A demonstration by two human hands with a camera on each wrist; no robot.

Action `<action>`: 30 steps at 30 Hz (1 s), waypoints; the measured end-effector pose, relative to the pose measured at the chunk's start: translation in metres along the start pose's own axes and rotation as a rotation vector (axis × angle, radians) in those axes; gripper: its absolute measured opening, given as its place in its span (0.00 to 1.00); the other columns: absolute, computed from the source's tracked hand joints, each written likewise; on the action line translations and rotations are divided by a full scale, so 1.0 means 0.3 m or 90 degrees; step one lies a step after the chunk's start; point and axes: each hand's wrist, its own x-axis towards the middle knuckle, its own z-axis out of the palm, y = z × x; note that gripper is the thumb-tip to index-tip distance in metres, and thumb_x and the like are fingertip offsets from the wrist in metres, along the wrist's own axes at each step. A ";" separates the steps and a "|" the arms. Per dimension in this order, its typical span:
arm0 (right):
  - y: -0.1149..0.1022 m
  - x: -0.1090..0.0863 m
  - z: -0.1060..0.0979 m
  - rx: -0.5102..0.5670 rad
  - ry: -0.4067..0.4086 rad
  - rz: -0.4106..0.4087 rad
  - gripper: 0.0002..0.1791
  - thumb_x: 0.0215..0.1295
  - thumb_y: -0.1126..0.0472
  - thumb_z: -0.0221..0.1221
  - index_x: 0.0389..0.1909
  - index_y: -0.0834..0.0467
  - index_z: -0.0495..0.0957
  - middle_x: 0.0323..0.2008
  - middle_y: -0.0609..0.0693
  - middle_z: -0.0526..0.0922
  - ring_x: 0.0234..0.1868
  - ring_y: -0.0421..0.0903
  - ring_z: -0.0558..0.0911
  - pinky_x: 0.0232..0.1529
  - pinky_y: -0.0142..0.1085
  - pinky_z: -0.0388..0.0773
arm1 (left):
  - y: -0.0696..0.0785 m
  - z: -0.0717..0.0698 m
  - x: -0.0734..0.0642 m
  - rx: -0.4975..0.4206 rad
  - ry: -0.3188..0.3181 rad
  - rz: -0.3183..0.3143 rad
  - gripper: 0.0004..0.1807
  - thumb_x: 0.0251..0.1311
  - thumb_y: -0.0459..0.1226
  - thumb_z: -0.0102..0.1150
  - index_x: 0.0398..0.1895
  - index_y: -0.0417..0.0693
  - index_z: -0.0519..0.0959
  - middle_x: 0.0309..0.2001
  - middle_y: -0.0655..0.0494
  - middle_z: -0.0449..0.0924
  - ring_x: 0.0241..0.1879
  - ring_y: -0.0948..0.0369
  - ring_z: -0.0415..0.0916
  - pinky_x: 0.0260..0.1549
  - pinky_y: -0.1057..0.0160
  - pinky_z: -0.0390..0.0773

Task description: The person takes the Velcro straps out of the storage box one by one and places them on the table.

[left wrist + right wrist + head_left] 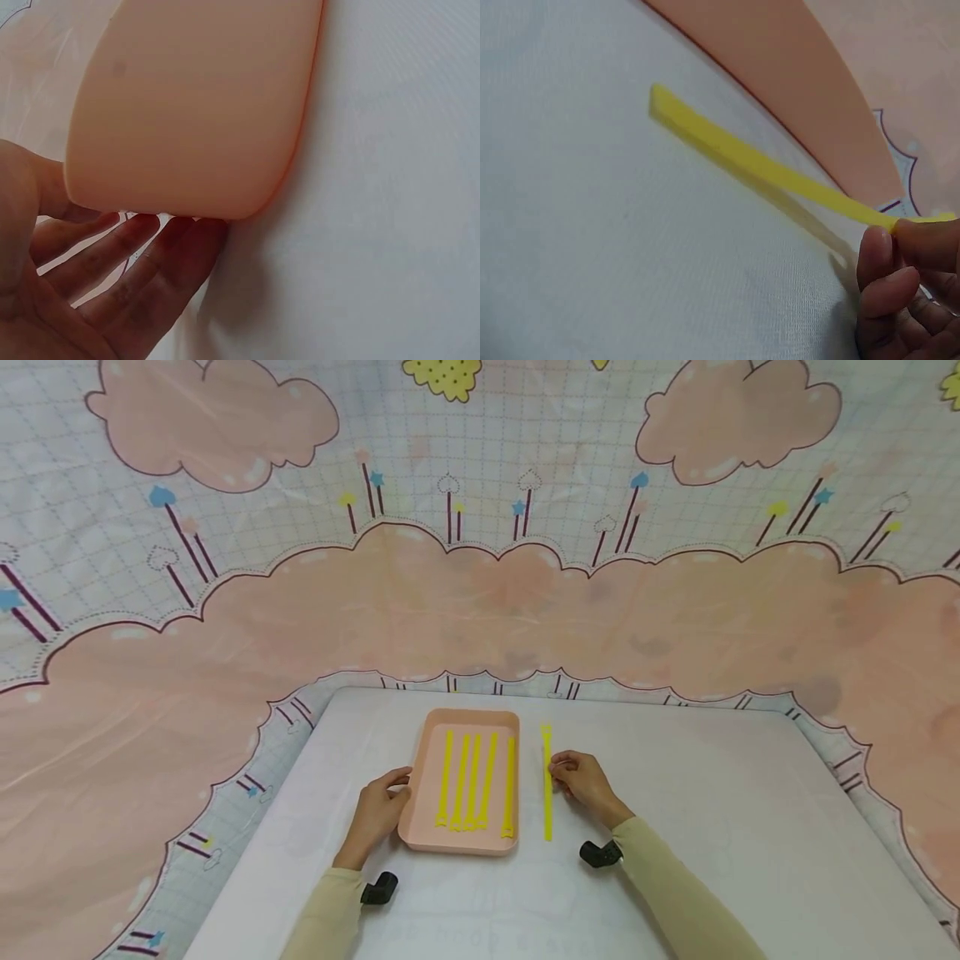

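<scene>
A peach tray (457, 847) holds several long yellow strips (468, 781), roughly side by side, with notched heads at their near ends. At the tray's left edge, my left hand (378, 814) holds its side; the left wrist view shows the fingers (142, 262) against the wall and the thumb at the rim, its tip hidden. To the right of the tray, my right hand (588, 785) pinches another yellow strip (548, 814) between thumb and fingers. That strip's notched head points away from me. The right wrist view shows its plain end (675, 112) sticking out above the white tabletop.
The white table (712, 827) runs to a back edge beside a patterned peach-and-white cloth (510, 610). A black wrist device (378, 888) sits at the left wrist, and another (600, 854) at the right.
</scene>
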 end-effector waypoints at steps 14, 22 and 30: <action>0.019 0.016 0.016 -0.132 0.037 -0.030 0.06 0.64 0.62 0.62 0.37 0.61 0.80 0.19 0.49 0.78 0.17 0.40 0.74 0.19 0.30 0.69 | 0.005 0.011 0.004 0.006 0.001 -0.001 0.22 0.64 0.32 0.55 0.62 0.43 0.76 0.53 0.40 0.82 0.40 0.53 0.84 0.35 0.60 0.82; 0.018 0.006 0.027 -0.176 0.074 -0.063 0.08 0.61 0.62 0.64 0.38 0.62 0.80 0.21 0.49 0.80 0.16 0.41 0.75 0.22 0.30 0.70 | 0.010 0.010 0.002 -0.005 -0.003 -0.002 0.22 0.64 0.31 0.55 0.62 0.43 0.76 0.53 0.40 0.82 0.39 0.55 0.84 0.34 0.63 0.80; 0.011 -0.009 0.014 -0.121 0.070 -0.072 0.10 0.64 0.63 0.62 0.45 0.61 0.78 0.34 0.54 0.81 0.23 0.41 0.78 0.25 0.31 0.75 | -0.001 0.010 0.005 -0.009 -0.007 0.000 0.22 0.65 0.31 0.54 0.63 0.42 0.76 0.54 0.41 0.82 0.39 0.56 0.84 0.32 0.65 0.80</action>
